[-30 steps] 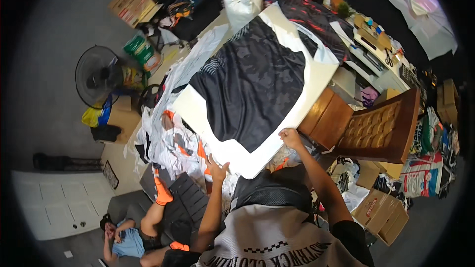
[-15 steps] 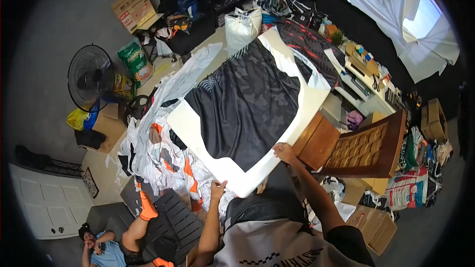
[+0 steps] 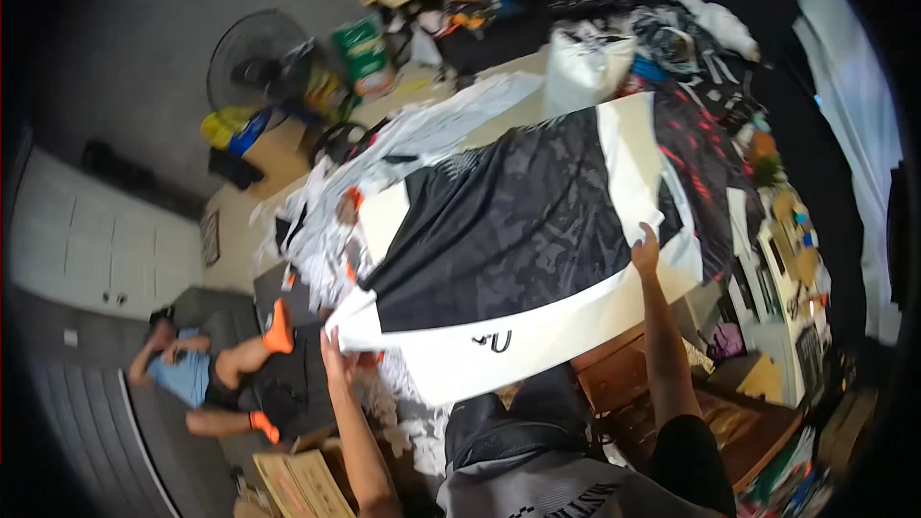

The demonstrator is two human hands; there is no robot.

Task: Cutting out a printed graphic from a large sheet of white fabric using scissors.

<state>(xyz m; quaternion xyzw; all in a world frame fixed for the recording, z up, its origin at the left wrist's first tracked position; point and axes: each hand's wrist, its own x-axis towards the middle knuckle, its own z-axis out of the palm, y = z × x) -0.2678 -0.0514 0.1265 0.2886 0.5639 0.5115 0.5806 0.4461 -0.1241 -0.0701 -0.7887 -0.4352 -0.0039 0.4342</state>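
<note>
In the head view, the person is standing over a cluttered worktop [image 3: 537, 72] and handling a large white sheet [image 3: 537, 345] with a black patterned garment [image 3: 508, 230] spread on top of it; compared with a second ago, when the sheet was lying flat and both hands were resting at its near corners, the near edge is now rising off the surface and tilting up toward the camera, so the sheet and garment are being lifted together rather than smoothed in place. The left hand [image 3: 334, 357] is gripping the near left corner of the sheet, its fingers closing over the white edge, and it is sitting wider apart from the other hand than before. The right hand [image 3: 645, 251] is reaching farther up the right side than it was, its fingers [image 3: 650, 230] pressing against the sheet's right edge; whether they are curling round it or only lying flat on it I cannot tell. The garment is staying centred on the sheet, near its upper half, and is not sliding. To the left, well apart from the hands, another person in a blue top [image 3: 182, 374] is lying on a grey sofa [image 3: 144, 422], a floor fan [image 3: 251, 59] is standing beyond, and a wooden cabinet [image 3: 729, 422] is sitting just beside the person's right arm
</note>
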